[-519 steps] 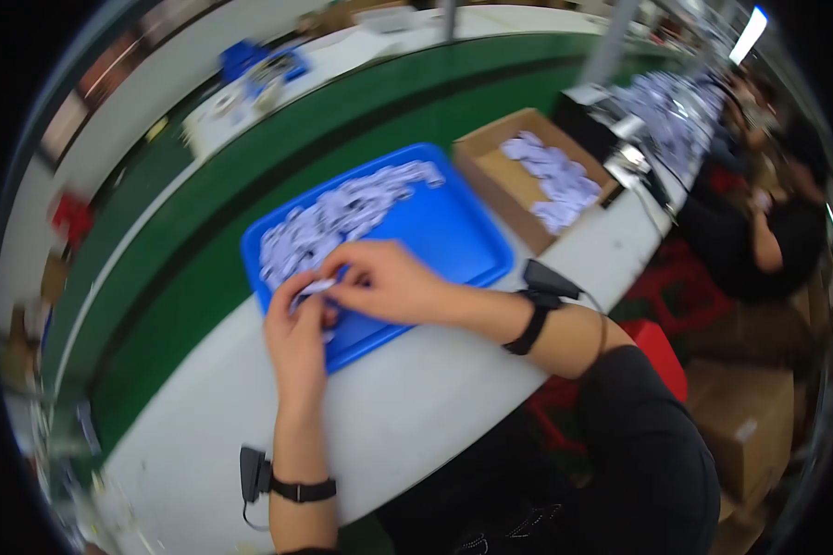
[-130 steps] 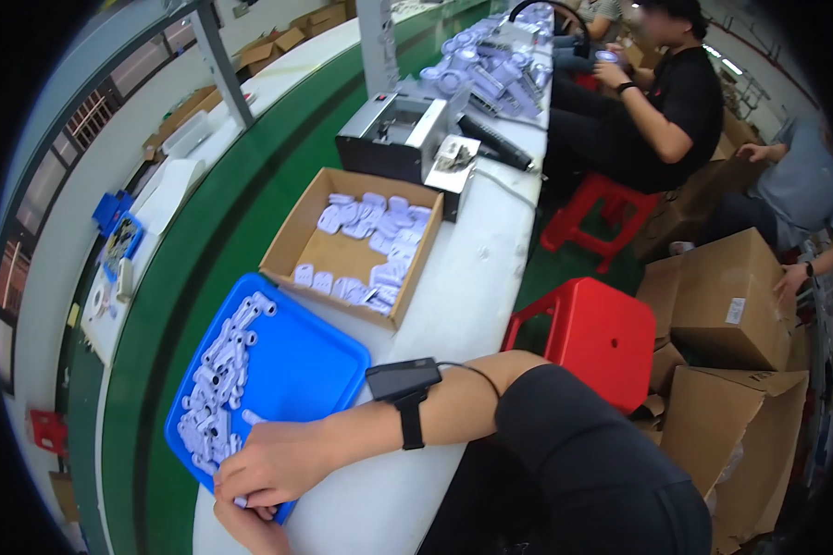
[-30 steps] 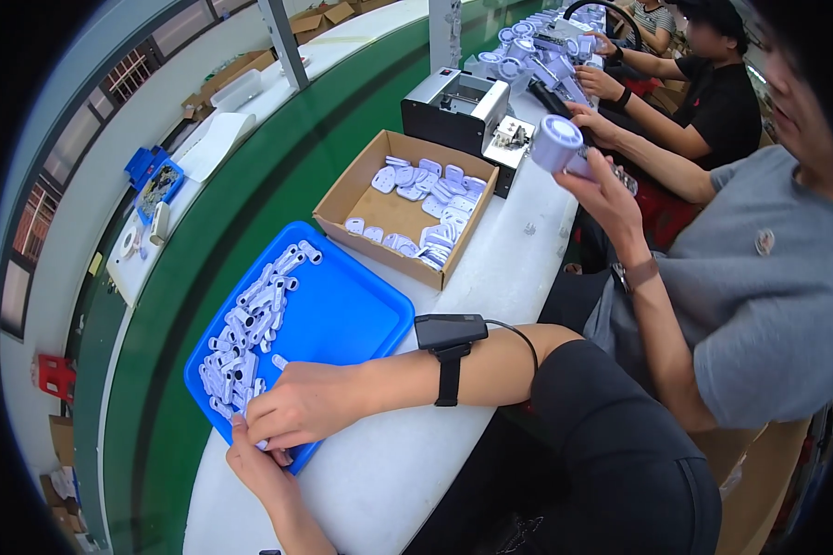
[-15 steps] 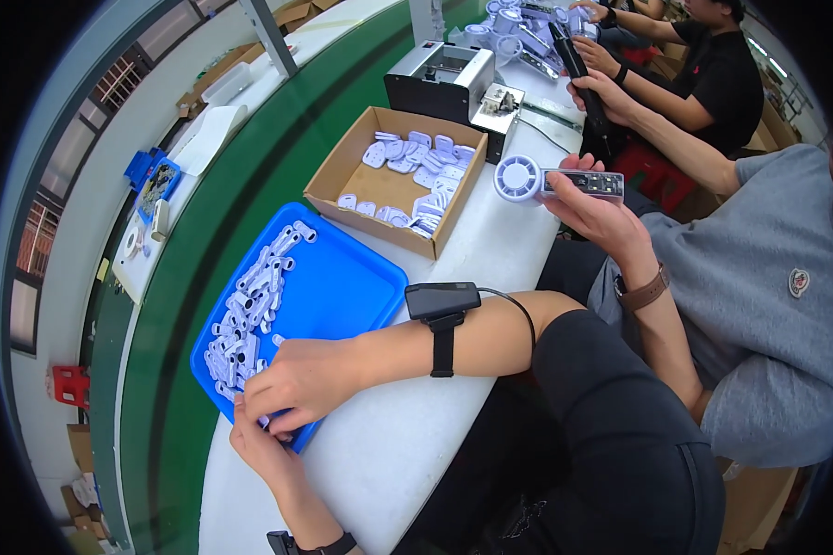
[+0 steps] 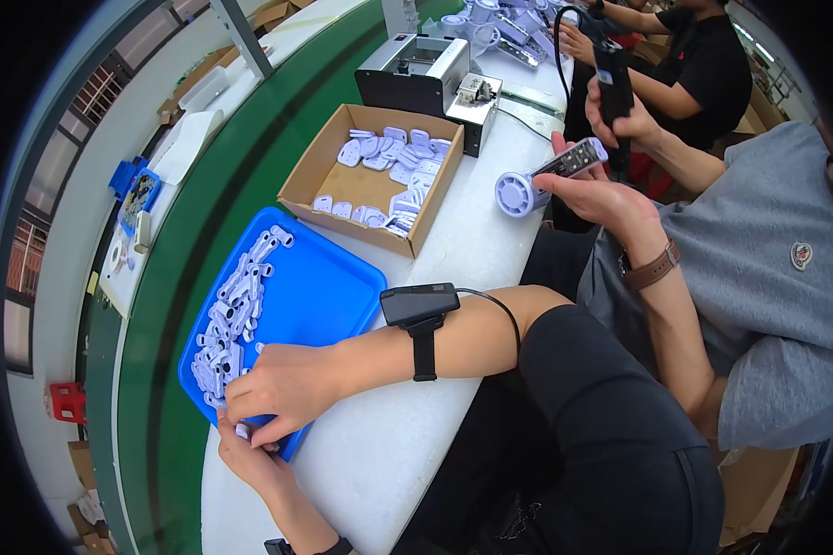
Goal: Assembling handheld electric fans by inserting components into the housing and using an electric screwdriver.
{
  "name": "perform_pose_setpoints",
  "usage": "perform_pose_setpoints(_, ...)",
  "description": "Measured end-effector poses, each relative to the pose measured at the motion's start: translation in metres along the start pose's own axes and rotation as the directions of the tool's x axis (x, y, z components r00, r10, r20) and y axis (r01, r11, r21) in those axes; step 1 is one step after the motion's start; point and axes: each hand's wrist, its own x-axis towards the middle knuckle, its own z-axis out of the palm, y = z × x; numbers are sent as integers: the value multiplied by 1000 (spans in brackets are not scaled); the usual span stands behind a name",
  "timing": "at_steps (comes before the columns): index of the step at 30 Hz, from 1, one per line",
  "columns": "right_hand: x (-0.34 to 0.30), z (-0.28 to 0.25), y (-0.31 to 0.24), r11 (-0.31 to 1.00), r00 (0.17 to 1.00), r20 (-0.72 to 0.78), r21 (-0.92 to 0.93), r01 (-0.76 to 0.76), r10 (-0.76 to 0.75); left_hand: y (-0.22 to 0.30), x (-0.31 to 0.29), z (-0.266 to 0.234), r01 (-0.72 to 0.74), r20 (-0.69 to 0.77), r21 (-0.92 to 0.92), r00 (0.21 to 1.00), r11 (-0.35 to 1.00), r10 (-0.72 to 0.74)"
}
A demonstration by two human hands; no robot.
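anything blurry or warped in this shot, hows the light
Head view: the green surface appears bowed near the dark fisheye rim; head view: white parts in the blue tray look fairly sharp, the black handheld tool seems softer; head view: light looks even, no strong glare on the white tabletop.

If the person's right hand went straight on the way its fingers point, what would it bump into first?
Straight on, the right hand would most likely meet the left hand first, close by its fingertips, though depth is hard to judge.
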Motion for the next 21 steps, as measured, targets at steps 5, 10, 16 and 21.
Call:
perform_pose_setpoints(5,1,13,7,994,988,-113,22,107,-104,-1,0,-3,13,60,25,998,1000,-15)
perform_pose_setpoints(10,-2,11,12,997,996,-56,-38,67,-69,3,-2,6,17,39,-12,999,1000,-16)
perform_pose_setpoints(16,-1,7,5,999,1000,-19,-31,11,-12,-4,2,6,-120,21,41,993,992,119)
perform_pose_setpoints(21,0,9,2,994,994,-74,62,88,-84,7,-6,6,23,37,9,999,1000,-23)
